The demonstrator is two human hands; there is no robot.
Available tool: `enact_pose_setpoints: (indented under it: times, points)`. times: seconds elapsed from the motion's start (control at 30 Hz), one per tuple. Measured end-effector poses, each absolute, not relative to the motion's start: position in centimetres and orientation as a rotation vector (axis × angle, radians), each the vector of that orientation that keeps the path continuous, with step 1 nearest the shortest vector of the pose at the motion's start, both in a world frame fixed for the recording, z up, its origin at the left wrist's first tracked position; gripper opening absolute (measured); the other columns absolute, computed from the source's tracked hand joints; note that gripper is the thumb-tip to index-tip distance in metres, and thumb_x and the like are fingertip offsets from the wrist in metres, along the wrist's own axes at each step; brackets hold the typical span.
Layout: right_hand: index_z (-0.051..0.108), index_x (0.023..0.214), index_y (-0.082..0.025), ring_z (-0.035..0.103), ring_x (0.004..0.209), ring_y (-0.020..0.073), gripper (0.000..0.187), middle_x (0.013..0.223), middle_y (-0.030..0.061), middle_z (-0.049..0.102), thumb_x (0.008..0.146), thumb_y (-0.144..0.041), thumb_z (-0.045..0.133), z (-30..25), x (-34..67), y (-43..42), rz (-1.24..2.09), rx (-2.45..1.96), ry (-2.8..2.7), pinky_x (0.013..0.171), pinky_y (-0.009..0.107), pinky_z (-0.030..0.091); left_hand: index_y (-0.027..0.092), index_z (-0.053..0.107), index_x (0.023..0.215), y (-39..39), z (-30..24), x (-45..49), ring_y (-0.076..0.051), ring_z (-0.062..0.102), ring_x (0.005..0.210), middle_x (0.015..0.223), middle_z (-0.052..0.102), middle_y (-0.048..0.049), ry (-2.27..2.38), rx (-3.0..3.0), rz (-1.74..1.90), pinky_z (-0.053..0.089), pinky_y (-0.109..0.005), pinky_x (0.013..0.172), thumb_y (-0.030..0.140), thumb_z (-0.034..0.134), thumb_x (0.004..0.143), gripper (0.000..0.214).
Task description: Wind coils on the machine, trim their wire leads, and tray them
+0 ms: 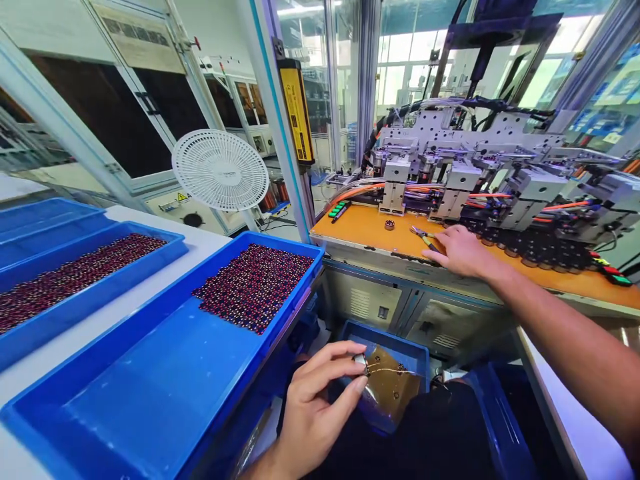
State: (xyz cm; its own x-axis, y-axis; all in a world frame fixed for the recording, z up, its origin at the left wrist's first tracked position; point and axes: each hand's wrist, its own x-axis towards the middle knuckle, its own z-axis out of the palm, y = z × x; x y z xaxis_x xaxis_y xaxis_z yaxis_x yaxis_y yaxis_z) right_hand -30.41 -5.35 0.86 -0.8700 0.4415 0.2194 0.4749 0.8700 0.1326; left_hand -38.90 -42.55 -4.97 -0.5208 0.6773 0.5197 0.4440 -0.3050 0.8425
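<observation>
Wired part (361, 363), lower centre of frame, pinched in left hand (320, 400) grip; thin wires (390, 369) still on. Right hand (463, 250), right of centre, at pliers (418, 233) on orange desk (355, 230); cannot tell if grasped. Blue tray (165, 380), left: pieces (257, 283) filling far end only.

Orange benchtop (361, 225): pliers (419, 233), round part (389, 225). White table (203, 248): blue trays (165, 393).

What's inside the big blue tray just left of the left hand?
Small, dark, red-flecked parts crowd its far end; blue floor shows nearer. Whatever lies beneath the parts is covered.
</observation>
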Motion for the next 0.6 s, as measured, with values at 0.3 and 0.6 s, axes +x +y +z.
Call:
enact_pose_setpoints:
  times: [0.3, 0.6]
  points:
    - [0.044, 0.133, -0.011, 0.061, 0.099, 0.025, 0.048, 0.11, 0.0156, 0.057, 0.087, -0.023, 0.049, -3.6, -20.6, -16.3, -0.051, -0.476, -2.794, 0.086, 0.034, 0.055, 0.025, 0.075, 0.096, -41.4, -5.5, -38.7, -0.02, 0.071, 0.098, 0.107, 0.074, -0.0065, 1.643, 1.396, 1.922, 0.058, -0.031, 0.085, 0.004, 0.069, 0.08, 0.026]
    - [0.028, 0.15, -0.034, 0.068, 0.1, 0.0168, 0.079, 0.12, 0.0083, 0.062, 0.081, -0.002, 0.048, -9.1, -16.5, -29.7, 1.534, -0.186, -2.304, 0.094, 0.033, 0.055, 0.023, 0.075, 0.096, -40.7, -5.6, -38.7, -0.02, 0.071, 0.098, 0.108, 0.074, -0.0076, 1.614, 1.436, 1.874, 0.057, -0.032, 0.086, 0.003, 0.068, 0.081, 0.027]
